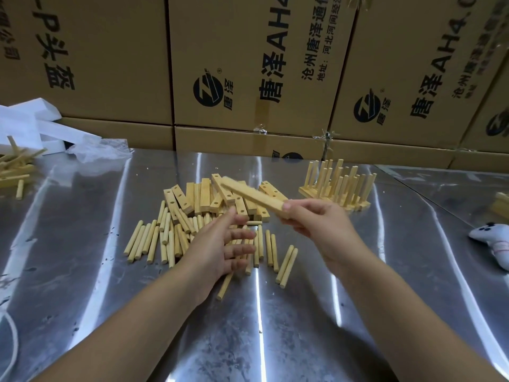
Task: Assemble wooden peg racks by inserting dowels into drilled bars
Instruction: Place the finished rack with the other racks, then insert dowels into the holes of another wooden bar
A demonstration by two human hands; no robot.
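Right hand (311, 220) pinched a pale wooden bar (252, 195) by its near end, axis toward the surface's (303, 312) far-left corner; left hand (220, 244), spread and empty, hovered just beside.

A packing workshop or storeroom: printed cardboard cartons (248, 64) stacked wall-like across the top of the frame, behind a scratched sheet-metal worktable (275, 326) heaped with wooden parts (209, 199).

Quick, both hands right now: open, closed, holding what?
Left hand: open, empty, above the loose dowels.
Right hand: pinches one end of a wooden bar.
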